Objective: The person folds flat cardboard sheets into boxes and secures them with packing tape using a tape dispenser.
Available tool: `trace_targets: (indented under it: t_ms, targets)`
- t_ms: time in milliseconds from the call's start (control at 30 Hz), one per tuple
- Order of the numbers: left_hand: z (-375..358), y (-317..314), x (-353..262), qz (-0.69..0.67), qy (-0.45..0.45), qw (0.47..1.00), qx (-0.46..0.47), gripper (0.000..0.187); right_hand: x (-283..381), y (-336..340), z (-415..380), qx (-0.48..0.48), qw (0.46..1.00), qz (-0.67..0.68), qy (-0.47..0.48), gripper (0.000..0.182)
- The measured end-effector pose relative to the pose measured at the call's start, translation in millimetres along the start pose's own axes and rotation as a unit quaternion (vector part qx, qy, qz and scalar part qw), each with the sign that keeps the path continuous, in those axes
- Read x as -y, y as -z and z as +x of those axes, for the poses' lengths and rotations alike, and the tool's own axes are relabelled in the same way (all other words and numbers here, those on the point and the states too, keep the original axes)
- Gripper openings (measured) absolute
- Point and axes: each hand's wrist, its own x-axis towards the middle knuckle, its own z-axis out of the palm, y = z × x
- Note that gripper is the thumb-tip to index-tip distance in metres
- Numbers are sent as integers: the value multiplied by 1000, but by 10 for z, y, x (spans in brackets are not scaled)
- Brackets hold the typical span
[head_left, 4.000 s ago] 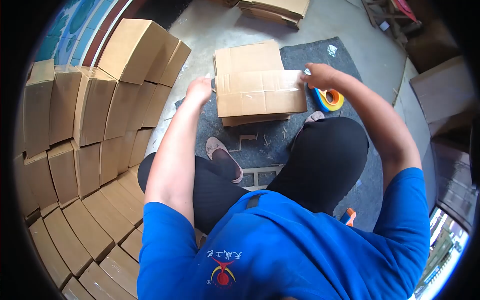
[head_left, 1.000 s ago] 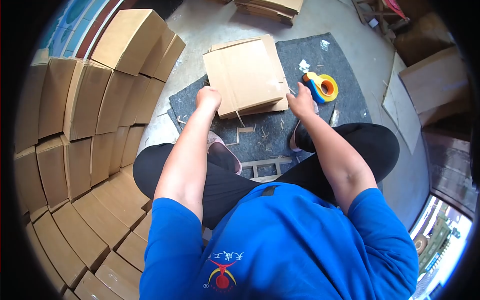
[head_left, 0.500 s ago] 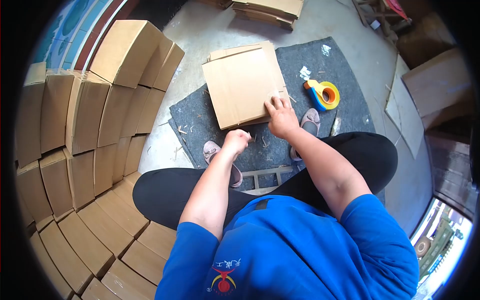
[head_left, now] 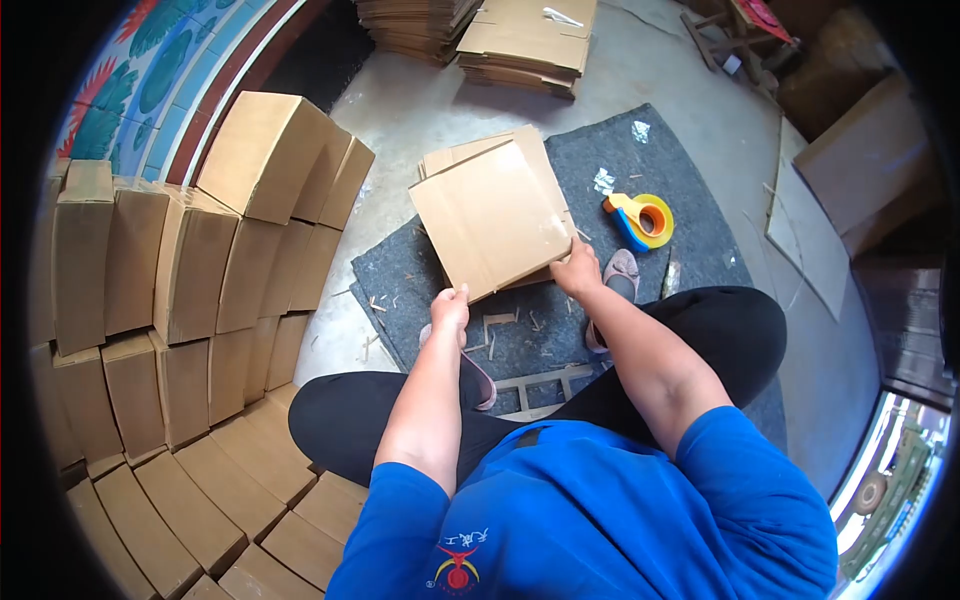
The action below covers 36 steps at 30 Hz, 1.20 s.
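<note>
A flattened cardboard box [head_left: 495,215] lies tilted on top of a small stack of flat cardboard [head_left: 535,145], between my feet. My left hand [head_left: 452,308] grips its near left corner, thumb on top. At the near right corner my right hand [head_left: 578,270] holds the same sheet, fingers along the edge and partly hidden. To the right of the stack rests a yellow and blue tape dispenser [head_left: 640,221] with a roll of tape in it.
Formed cardboard boxes [head_left: 215,270] are piled in rows on my left. More flat cardboard [head_left: 525,40] is stacked beyond the dark mat [head_left: 690,190]. Paper scraps lie on the mat. A knife-like object [head_left: 671,279] lies by my right foot.
Both hands have moved onto the near corners of the top flattened box, which has turned slightly on the stack. My right hand has slid from its top surface to its edge.
</note>
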Motion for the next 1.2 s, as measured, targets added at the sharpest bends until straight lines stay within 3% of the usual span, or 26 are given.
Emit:
trace_targets:
  t_ms: [133, 333, 467, 533, 600, 667, 700, 767, 833, 867, 900, 933, 1067, 1200]
  targets:
    - [-125, -85, -12, 107, -56, 991, -62, 29, 284, 198, 119, -92, 995, -24, 35, 63]
    - [-98, -86, 120, 106, -57, 992, -40, 30, 833, 307, 606, -95, 938, -205, 264, 61]
    - [-285, -109, -113, 6, 51, 999, -6, 25, 1132, 323, 803, 0, 945, -244, 216, 61]
    - [-328, -140, -170, -25, 63, 998, -6, 24, 1107, 204, 838, 9, 946, -248, 210, 64]
    - [-324, -148, -214, -31, 72, 997, -9, 23, 1025, 124, 751, -43, 933, -219, 283, 51]
    - [-156, -160, 36, -55, -3, 998, -15, 24, 953, 81, 673, -73, 935, -145, 314, 32]
    - [-110, -186, 27, -80, -18, 996, -30, 25, 897, 37, 671, -119, 952, -88, 268, 32]
    - [-120, -250, -197, -136, -64, 987, -58, 22, 693, -49, 735, -203, 977, -3, 72, 41]
    - [-245, -280, -549, -153, -124, 979, -50, 20, 451, 33, 705, -187, 973, 74, -116, 53]
    - [-263, -272, -633, -53, -195, 977, -75, 18, 34, -83, 975, -145, 965, 156, -150, 59]
    - [-412, -252, -838, -47, -217, 971, -83, 18, 164, 9, 810, -83, 909, 336, -234, 62]
    - [-490, -224, -963, -83, -244, 963, -80, 18, 342, 124, 630, -16, 809, 500, -308, 66]
    - [-726, 159, -1687, -171, -350, 919, -68, 20, 1171, 356, 398, 108, 743, 659, -50, 63]
    - [-762, 873, -2495, -227, -425, 863, -153, 28, 2462, 735, 216, 179, 767, 598, 150, 66]
